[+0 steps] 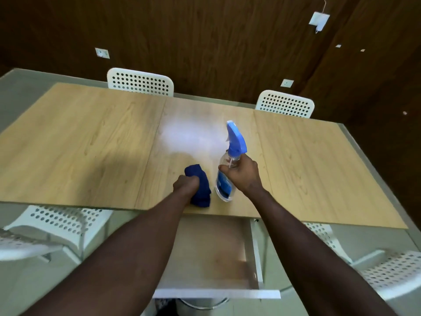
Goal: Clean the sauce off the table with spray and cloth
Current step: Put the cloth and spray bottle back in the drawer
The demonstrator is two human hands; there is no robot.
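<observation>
The left hand [185, 184] clutches the cloth [200, 189] near the table [79, 144] edge at 6 o'clock; the right hand [242, 175] grips the bottle [226, 176] beside it. Bare tabletop stretches toward 9 and 3.

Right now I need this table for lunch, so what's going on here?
A person is cleaning the table. Their left hand grips a bunched blue cloth resting near the front edge, and their right hand holds a spray bottle, tilted, its nozzle aimed away across the top. A whitish haze lies over the middle panel. I can't make out any sauce.
</observation>
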